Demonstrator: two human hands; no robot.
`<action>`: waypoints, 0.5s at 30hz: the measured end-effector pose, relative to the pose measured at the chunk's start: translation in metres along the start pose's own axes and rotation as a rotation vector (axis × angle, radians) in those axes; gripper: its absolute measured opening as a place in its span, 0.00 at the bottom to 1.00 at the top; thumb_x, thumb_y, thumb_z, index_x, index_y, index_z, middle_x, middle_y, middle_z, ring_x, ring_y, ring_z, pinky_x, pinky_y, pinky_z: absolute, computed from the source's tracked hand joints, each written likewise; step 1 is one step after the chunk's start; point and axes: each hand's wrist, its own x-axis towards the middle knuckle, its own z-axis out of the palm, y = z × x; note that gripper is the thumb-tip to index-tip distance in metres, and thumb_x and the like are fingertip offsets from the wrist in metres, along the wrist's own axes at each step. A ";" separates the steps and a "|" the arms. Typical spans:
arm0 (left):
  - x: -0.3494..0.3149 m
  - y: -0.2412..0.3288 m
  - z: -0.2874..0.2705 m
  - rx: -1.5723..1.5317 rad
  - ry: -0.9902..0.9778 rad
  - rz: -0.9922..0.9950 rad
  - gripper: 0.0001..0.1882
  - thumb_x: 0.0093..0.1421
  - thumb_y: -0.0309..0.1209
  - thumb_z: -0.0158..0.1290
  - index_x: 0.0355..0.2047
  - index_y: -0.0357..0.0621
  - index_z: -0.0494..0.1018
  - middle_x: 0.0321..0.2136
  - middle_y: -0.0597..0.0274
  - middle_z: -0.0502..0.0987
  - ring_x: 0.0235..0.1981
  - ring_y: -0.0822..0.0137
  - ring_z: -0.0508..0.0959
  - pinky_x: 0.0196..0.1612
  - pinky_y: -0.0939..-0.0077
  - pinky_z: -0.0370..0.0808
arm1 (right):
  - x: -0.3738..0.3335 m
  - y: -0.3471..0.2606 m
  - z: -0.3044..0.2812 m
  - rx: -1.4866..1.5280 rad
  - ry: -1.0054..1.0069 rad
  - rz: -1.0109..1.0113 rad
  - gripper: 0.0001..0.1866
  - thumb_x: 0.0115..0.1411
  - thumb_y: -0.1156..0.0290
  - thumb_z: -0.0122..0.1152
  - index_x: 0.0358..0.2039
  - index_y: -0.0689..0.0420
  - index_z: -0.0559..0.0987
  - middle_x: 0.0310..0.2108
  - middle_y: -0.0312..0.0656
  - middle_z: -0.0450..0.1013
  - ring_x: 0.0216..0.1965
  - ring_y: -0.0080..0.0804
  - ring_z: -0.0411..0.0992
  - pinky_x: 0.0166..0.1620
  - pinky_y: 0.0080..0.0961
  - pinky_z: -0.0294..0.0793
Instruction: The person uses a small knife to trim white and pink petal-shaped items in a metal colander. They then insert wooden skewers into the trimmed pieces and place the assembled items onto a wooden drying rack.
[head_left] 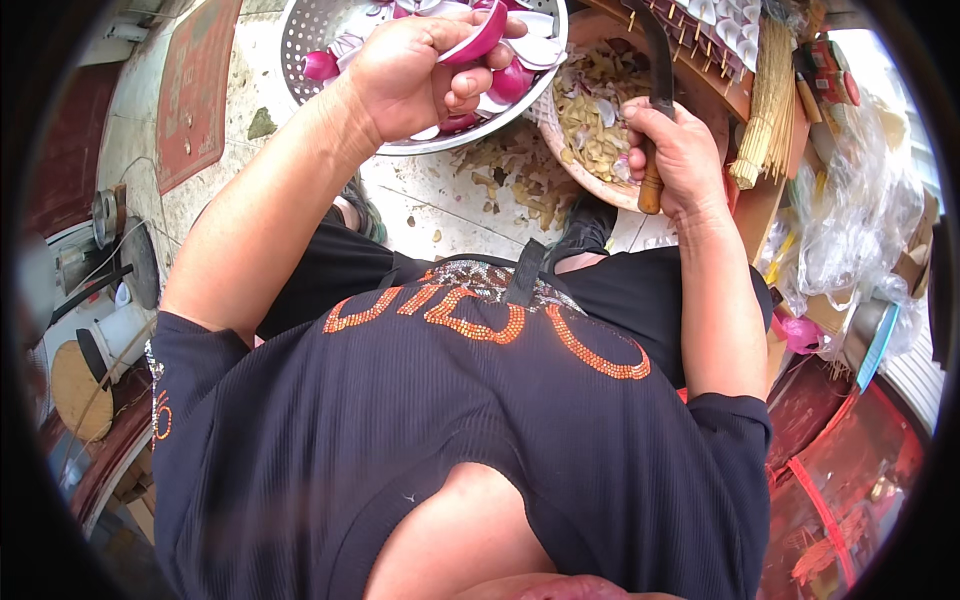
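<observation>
My left hand [395, 85] is raised over the metal colander [294, 45], its fingers closed on a curved wedge of red onion [478, 40]. More cut onion, purple outside and white inside, lies in the colander; one purple piece [511, 84] sits just below my fingers. In my right hand [685, 155] is a knife [651, 188], gripped by its wooden handle, with the dark curved blade pointing up and away from me. That hand is above the right side of a pinkish basin [600, 192], where peelings [588, 105] and onion scraps are piled.
Peel scraps [520, 185] litter the tiled floor between my feet. A bundle of thin wooden skewers [766, 100] stands at the far right, beside rows of skewered pieces [712, 25]. Clear plastic bags [850, 215] heap up on the right. A red mat [197, 95] lies at the far left.
</observation>
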 end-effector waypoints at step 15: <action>0.009 0.017 -0.016 1.295 0.597 0.232 0.17 0.60 0.27 0.48 0.50 0.44 0.73 0.36 0.61 0.78 0.25 0.75 0.77 0.30 0.79 0.76 | -0.010 -0.015 0.044 -0.215 -0.152 -0.248 0.12 0.55 0.70 0.63 0.39 0.60 0.77 0.22 0.32 0.71 0.18 0.15 0.66 0.22 0.14 0.67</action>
